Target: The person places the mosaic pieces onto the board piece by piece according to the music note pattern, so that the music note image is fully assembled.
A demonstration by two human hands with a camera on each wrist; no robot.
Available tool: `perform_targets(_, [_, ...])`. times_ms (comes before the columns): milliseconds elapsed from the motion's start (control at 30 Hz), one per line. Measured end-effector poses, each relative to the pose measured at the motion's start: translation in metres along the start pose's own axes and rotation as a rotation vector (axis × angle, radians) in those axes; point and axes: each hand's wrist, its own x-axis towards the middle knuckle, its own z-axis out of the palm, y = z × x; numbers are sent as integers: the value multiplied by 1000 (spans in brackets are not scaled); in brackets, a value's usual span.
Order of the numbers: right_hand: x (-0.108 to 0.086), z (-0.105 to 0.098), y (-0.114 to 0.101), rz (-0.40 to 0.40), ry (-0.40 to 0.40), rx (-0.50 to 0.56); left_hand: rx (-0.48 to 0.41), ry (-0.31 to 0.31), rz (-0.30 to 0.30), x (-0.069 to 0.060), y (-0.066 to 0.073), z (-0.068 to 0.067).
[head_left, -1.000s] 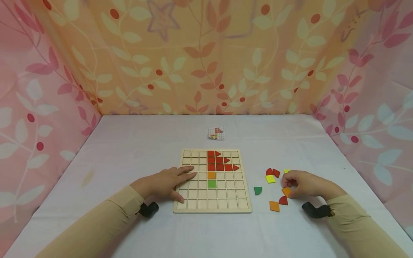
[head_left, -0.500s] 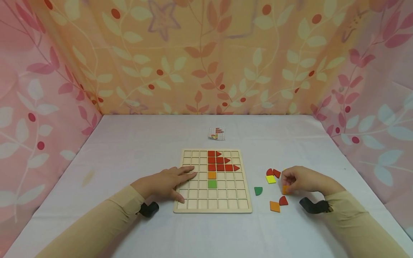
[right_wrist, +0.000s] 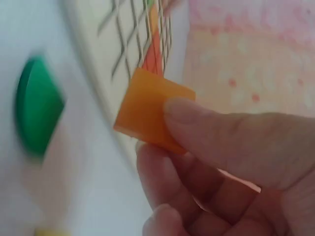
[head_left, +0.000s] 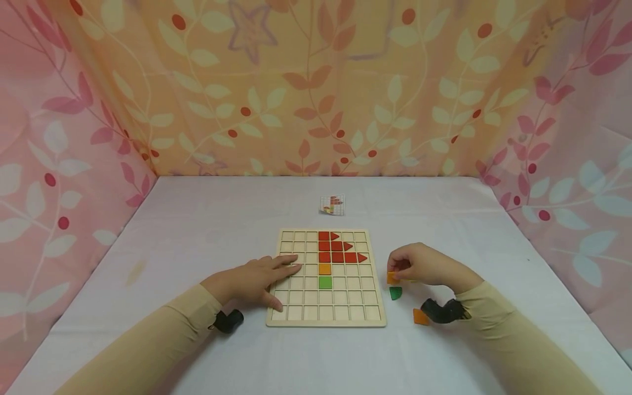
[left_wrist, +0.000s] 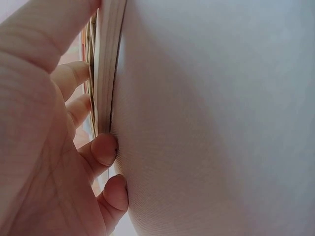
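Note:
In the head view a wooden grid board (head_left: pixel 301 312) lies on the table, bearing red squares and triangles, an orange square (head_left: pixel 325 269) and a green square (head_left: pixel 325 282). My left hand (head_left: pixel 252 280) rests on its left edge, fingers spread; the left wrist view shows the fingers (left_wrist: pixel 105 149) against the board's side (left_wrist: pixel 106 73). Just off the board's right edge, my right hand (head_left: pixel 424 266) pinches an orange square tile (right_wrist: pixel 147 110) between thumb and fingers. A green quarter-round piece (head_left: pixel 395 293) lies just below that hand.
Another orange square (head_left: pixel 421 316) lies at the right, partly behind the wrist's black device (head_left: pixel 443 311). A small printed card (head_left: pixel 332 204) with a coloured grid pattern lies beyond the board. Other loose pieces are mostly hidden under the right hand and arm.
My right hand has picked up the orange tile from among the loose pieces and carried it left, close to the board. The left hand has stayed in place.

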Motion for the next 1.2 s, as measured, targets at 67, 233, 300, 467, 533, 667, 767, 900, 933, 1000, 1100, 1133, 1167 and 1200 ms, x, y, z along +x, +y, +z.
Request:
perform_targets(67, [6, 7, -9, -42, 13, -2, 3, 1, -1, 0, 0, 0])
perform_targets(233, [20, 23, -33, -123, 48, -18, 16, -1, -11, 1, 0, 0])
perform_targets(300, [26, 30, -41, -141, 58, -23, 18, -2, -11, 0, 1, -1])
perform_targets(467, [40, 47, -57, -176, 64, 1, 25, 3, 13, 0, 2, -2])
perform_targets(533, [45, 53, -62, -195, 65, 17, 28, 4, 20, -1, 2, -3])
perform_targets(667, [53, 63, -69, -212, 69, 42, 26, 0, 7, 0, 2, -2])
perform_targets(767, [56, 69, -74, -197, 63, 53, 21, 0, -2, 0, 1, -2])
perform_targets(900, [58, 73, -80, -188, 54, 31, 20, 6, 2, -1, 1, -1])
perform_targets(933, [58, 74, -81, -190, 53, 18, 21, 6, 1, -1, 0, -1])
perform_targets(1000, [59, 75, -82, -195, 51, -7, 21, 8, 1, -1, 0, -1])
perform_targets(1100, [59, 76, -84, -186, 37, -28, 19, 4, -2, -1, 0, -1])
perform_targets(1133, [59, 76, -83, -185, 32, -28, 15, 4, -4, -1, 0, -1])
perform_targets(1167, [59, 76, -83, -180, 26, -27, 12, 3, -4, -1, 0, -1])
perform_targets(1200, [59, 77, -83, -176, 22, -23, 12, 3, -3, -1, 0, -1])
